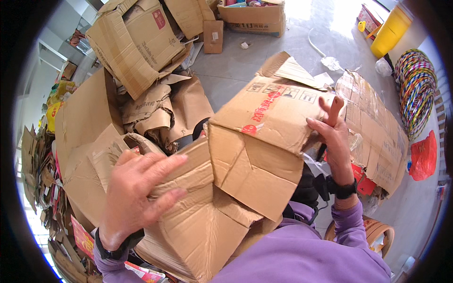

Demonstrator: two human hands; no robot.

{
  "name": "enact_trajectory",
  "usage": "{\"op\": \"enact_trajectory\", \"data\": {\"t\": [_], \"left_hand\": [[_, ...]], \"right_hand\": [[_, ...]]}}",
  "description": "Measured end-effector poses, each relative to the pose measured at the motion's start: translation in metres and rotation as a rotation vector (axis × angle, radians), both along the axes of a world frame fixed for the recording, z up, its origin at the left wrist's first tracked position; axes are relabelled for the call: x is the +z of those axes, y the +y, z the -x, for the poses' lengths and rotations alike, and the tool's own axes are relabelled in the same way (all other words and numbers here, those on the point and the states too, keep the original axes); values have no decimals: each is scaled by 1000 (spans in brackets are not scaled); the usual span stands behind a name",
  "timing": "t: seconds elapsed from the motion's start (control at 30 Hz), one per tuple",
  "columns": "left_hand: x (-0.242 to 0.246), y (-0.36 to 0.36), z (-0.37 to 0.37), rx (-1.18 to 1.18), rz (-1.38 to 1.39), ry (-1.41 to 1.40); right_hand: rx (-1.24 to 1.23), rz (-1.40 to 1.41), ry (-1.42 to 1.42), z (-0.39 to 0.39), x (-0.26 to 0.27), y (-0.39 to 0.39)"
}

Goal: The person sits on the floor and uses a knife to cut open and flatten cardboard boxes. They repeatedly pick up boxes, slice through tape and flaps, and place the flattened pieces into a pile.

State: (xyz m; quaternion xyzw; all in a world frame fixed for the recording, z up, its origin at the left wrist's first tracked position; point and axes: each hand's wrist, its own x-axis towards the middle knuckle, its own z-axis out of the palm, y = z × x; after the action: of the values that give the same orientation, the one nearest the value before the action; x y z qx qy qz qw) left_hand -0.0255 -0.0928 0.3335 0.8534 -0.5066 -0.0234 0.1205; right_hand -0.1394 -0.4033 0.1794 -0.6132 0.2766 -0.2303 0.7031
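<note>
A partly flattened cardboard box (254,141) with red printing and black handling symbols lies across the middle, in front of my body. My right hand (331,129) grips its right edge, thumb on the upper face; a brown handle-like piece stands up between the fingers, its lower part hidden. Over a creased cardboard flap (187,177) on the left, my left hand (141,187) is spread, fingers apart; whether the fingertips touch the cardboard I cannot tell. Crumpled cardboard pieces (148,109) sit inside a larger carton (81,141) beyond the left hand.
A folded carton (141,49) leans at the upper left. Behind stands an open cardboard box (251,17) of small items. On the right are another flattened carton (375,134), a coil of multicoloured cord (416,88), a yellow container (391,32) and a red plastic bag (423,157). Stacked cardboard (46,180) lines the left.
</note>
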Motion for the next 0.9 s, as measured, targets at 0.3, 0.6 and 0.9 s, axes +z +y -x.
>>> {"op": "enact_trajectory", "data": {"t": [0.3,0.6,0.9], "left_hand": [[-53,92,-28,427,266,242],[-159,119,-34,499,403,519],[-67,63,-61,148,-33,-69]], "right_hand": [[-161,-438,-146,-4,-37,-66],[-46,-333,-146,-21,7,-117],[48,-111,-117,-54,64,-69]]}}
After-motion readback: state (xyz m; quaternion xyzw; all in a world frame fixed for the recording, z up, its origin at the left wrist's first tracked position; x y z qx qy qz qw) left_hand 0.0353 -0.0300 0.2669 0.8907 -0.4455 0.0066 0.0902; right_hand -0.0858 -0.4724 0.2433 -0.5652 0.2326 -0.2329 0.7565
